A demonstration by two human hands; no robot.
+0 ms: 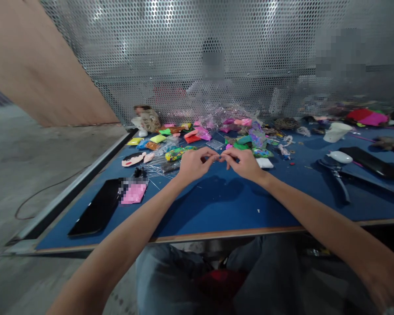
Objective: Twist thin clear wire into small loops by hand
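Observation:
Above the middle of the blue table (197,218), my left hand (197,165) and my right hand (244,164) meet fingertip to fingertip. Both are closed in a pinch. Whatever lies between the fingertips is too small and hidden to make out. Just behind the hands are a yellow-green patterned packet (177,153), a small clear bag (214,144) and a white packet (264,162). Thin clear sticks (154,169) lie left of my left hand, beside a flat pale face-shaped piece (133,160) with black on top.
A black tablet-like slab (93,210) and a pink packet (134,192) lie at left. Dark-handled pliers (338,179), a white oval piece (339,157), a long black case (374,162) and a white cup (336,132) are at right. Behind stands a perforated metal screen (170,57).

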